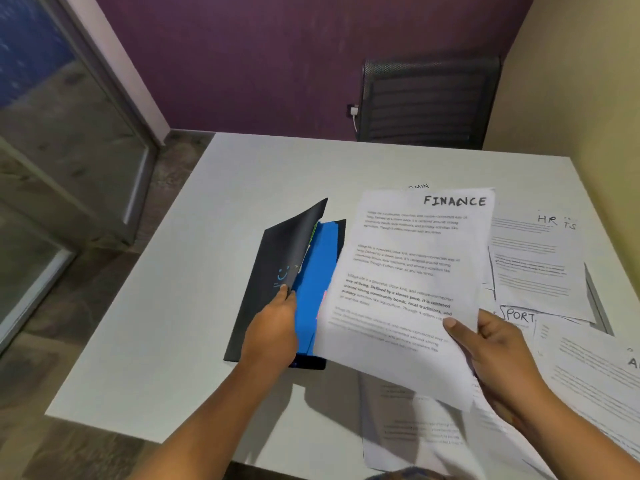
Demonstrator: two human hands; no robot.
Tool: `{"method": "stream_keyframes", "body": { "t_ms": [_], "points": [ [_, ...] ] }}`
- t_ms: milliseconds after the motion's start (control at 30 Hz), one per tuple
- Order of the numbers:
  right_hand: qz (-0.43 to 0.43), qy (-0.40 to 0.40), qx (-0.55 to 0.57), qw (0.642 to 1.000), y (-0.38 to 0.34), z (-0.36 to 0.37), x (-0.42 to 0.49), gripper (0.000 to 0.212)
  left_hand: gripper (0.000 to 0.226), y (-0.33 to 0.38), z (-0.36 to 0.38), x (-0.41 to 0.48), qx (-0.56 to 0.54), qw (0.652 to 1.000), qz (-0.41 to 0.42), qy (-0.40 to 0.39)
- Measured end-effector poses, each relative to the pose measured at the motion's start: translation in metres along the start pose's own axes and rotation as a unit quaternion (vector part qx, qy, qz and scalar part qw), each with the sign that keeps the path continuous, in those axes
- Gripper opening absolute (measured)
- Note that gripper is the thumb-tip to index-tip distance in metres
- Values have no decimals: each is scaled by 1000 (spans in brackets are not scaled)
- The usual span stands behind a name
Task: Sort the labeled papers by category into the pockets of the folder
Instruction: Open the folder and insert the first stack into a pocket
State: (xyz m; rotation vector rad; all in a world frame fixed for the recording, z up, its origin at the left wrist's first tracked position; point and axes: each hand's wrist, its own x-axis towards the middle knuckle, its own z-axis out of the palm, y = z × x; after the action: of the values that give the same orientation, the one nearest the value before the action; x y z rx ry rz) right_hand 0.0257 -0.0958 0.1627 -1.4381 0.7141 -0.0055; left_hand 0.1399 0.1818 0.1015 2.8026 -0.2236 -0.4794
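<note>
A dark folder (266, 268) lies at the middle of the white table (145, 323), its front cover lifted. My left hand (273, 327) grips that cover's edge, and a blue divider (317, 271) shows inside. My right hand (491, 344) pinches the lower right side of a sheet headed FINANCE (412, 271), held tilted above the table, its left edge over the folder. More labeled sheets lie to the right, one reading HR (543, 258), one SPORT (519, 317).
A black mesh chair (429, 102) stands behind the table's far edge. A glass partition (62, 140) is on the left. Loose papers (426, 431) cover the table's near right part. A charger plug (353, 110) hangs on the purple wall.
</note>
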Motion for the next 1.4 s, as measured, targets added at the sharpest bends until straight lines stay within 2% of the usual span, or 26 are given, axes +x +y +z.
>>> {"method": "stream_keyframes", "body": {
  "t_ms": [133, 267, 400, 533, 700, 1067, 1133, 1200, 1267, 1333, 1400],
  "points": [
    [-46, 18, -96, 994, -14, 25, 16, 18, 73, 1, 6, -2, -112, 991, 69, 18],
    [-101, 50, -246, 963, -19, 34, 34, 19, 70, 8, 5, -6, -142, 989, 34, 22],
    [-132, 52, -307, 941, -22, 36, 42, 18, 62, 11, 6, -10, -166, 986, 13, 34],
    [-153, 43, -331, 930, -24, 40, 45, 24, 60, 13, 6, -14, -184, 982, 19, 39],
    [-162, -4, -342, 926, -24, 56, 43, 14, 62, 18, 3, -16, -168, 985, 21, 38],
    [-120, -59, -373, 918, -22, 89, 47, 20, 67, 28, 9, -25, -143, 989, 3, 41],
    [-100, -74, -369, 921, -21, 95, 49, 36, 67, 30, 9, -28, -131, 990, 3, 44],
    [-85, -83, -358, 926, -17, 98, 51, 63, 66, 32, 9, -29, -132, 990, 0, 48],
    [-86, -87, -358, 926, -13, 100, 52, 72, 64, 33, 11, -29, -137, 989, 1, 53],
    [-94, -96, -361, 923, -11, 101, 51, 62, 61, 34, 12, -28, -137, 989, 4, 59],
    [-113, -95, -365, 919, -9, 103, 49, 39, 61, 35, 14, -28, -135, 989, 9, 57]
  ]
}}
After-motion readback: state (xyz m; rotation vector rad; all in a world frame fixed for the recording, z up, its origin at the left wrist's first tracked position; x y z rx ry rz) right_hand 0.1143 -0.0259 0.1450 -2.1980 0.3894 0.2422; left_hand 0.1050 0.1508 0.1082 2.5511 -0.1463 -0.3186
